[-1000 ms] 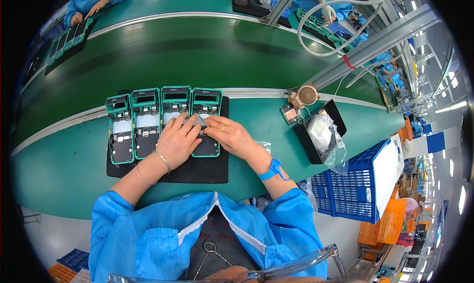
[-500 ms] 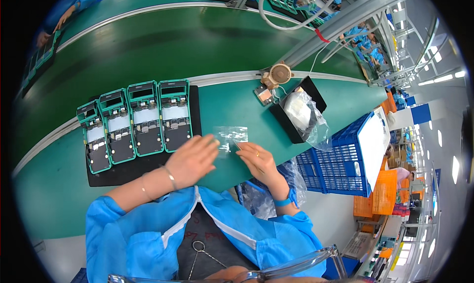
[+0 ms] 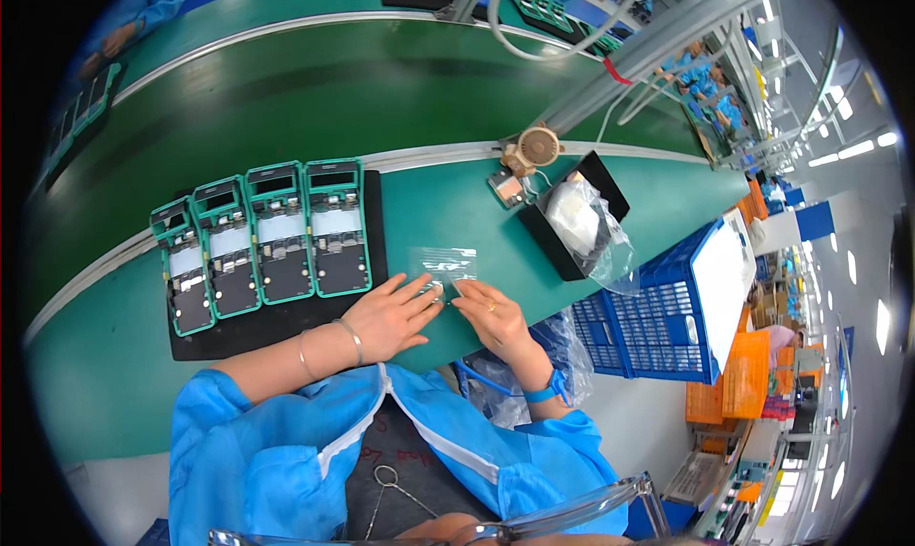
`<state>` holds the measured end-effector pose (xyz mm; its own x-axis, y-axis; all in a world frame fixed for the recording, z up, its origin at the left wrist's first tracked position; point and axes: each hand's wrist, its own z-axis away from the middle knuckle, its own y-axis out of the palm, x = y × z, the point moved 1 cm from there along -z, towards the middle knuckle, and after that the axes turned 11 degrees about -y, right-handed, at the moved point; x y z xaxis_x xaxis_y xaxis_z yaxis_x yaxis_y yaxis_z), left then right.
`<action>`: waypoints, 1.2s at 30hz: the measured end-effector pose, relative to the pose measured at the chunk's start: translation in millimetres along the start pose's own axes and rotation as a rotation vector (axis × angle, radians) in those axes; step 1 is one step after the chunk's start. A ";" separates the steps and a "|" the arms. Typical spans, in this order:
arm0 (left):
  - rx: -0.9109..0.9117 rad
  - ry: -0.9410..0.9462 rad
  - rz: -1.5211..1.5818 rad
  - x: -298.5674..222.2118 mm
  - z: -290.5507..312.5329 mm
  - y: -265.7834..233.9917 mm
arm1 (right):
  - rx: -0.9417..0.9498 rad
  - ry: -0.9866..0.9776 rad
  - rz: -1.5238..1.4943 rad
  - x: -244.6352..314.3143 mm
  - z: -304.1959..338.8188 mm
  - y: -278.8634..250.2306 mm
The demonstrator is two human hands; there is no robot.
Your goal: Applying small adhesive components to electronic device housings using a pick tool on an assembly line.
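A clear plastic sheet or small bag (image 3: 448, 260) with shiny strips lies on the green bench in front of me. My left hand (image 3: 393, 315) rests palm down, its fingers stretched over the near left part of the sheet. At the sheet's near right side, my right hand (image 3: 493, 314) has its fingers drawn together; what they pinch, if anything, is too small to make out. Left of the hands, several green-framed device housings (image 3: 338, 227) with exposed boards and white patches stand in a row on a black mat (image 3: 286, 327).
A black box (image 3: 562, 241) with clear plastic bags sits right of the hands, below a small tan fan (image 3: 537, 147). Blue crates (image 3: 648, 308) stand at the bench's right edge. Behind runs a dark green conveyor (image 3: 315, 89); co-workers in blue work beyond it.
My left hand has moved right and its fingers have come down onto the plastic sheet. The right hand has shifted slightly left and down. The device housings have stayed in place.
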<state>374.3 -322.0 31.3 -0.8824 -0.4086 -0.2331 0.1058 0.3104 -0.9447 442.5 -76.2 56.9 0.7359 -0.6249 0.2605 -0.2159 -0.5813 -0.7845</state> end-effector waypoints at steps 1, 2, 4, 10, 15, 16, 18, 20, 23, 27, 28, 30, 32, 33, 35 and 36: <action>-0.021 0.006 0.037 -0.9 -0.4 2.8 | 0.001 -0.017 -0.014 -1.8 -6.3 -0.7; -0.039 0.013 0.069 0.8 1.4 1.7 | -0.009 -0.029 0.009 -1.4 -20.5 -3.6; -0.108 0.032 0.068 5.0 8.6 -12.3 | -0.026 -0.074 0.008 -3.8 -48.5 -0.9; -0.473 -0.374 -0.045 76.7 74.2 -77.8 | -0.079 -0.278 -0.196 8.6 -130.7 54.0; -0.408 -0.510 -0.314 105.0 111.2 -85.3 | -0.090 -0.388 -0.258 12.5 -185.5 112.3; -0.416 -0.508 -0.310 105.6 111.4 -82.1 | -0.088 -0.408 -0.245 10.8 -190.4 120.7; -0.421 -0.525 -0.277 108.5 113.7 -76.5 | -0.069 -0.419 -0.262 9.7 -199.9 129.4; -0.443 -0.523 -0.241 109.3 114.7 -75.7 | -0.043 -0.426 -0.280 8.5 -203.7 135.1; -0.446 -0.521 -0.229 109.5 115.1 -75.8 | -0.025 -0.439 -0.261 7.3 -204.3 139.2; -0.441 -0.521 -0.219 109.1 114.6 -77.2 | -0.021 -0.451 -0.238 6.0 -203.9 141.3; -0.442 -0.520 -0.217 108.9 114.6 -77.6 | -0.020 -0.454 -0.235 5.9 -203.9 141.4; -0.443 -0.520 -0.216 108.8 114.3 -77.2 | -0.019 -0.458 -0.233 5.0 -203.6 141.9; -0.439 -0.521 -0.215 109.0 113.9 -76.3 | -0.021 -0.462 -0.236 4.4 -203.3 142.4; -0.439 -0.521 -0.214 108.9 113.8 -76.5 | -0.021 -0.462 -0.236 4.4 -203.5 142.4; -0.444 -0.519 -0.225 108.7 113.6 -77.2 | -0.017 -0.463 -0.237 4.4 -204.3 142.3; -0.444 -0.519 -0.224 108.9 113.8 -77.0 | -0.017 -0.463 -0.237 4.5 -204.5 142.4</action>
<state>322.2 -488.1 52.4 -0.5179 -0.8245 -0.2280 -0.3462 0.4457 -0.8255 283.8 -268.4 61.4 0.9718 -0.1811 0.1510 -0.0160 -0.6896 -0.7241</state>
